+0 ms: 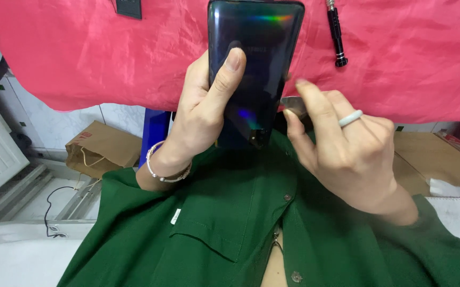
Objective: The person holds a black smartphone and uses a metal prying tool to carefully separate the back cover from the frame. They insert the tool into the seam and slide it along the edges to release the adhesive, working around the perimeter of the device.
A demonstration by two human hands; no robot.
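View from a head-worn camera looking down at a person's two hands in front of a green button-up shirt (230, 212).

The left hand (201, 114) sits just left of centre, gripping a dark, glossy smartphone (256, 58) that stands upright with its back toward the camera. The fingers are wrapped around the phone's left edge, and the thumb (229, 72) lies flat across the back. A thin silver bracelet (167, 171) circles the left wrist, toward 7 o'clock from the hand. The phone fills the top centre of the view, at 12 o'clock, and shows rainbow glints on its shiny back.

The right hand (341, 149) is at 3 o'clock from the phone, fingers closed in a narrow pinch on a small thin metal piece (293, 105), its exact shape blurred. The piece touches or sits just beside the phone's right edge, low down. A pale ring (350, 118) is on one finger of this hand.

Behind the hands, a red cloth (411, 58) covers a surface across the whole top of the view. On it, at 1 o'clock from the phone, lies a slim black screwdriver handle (336, 33). A small dark object (129, 8) lies at the top edge, toward 11 o'clock.

At 8 o'clock from the hands, on the floor, lies a brown paper bag (99, 149), with a black cable (54, 210) farther down
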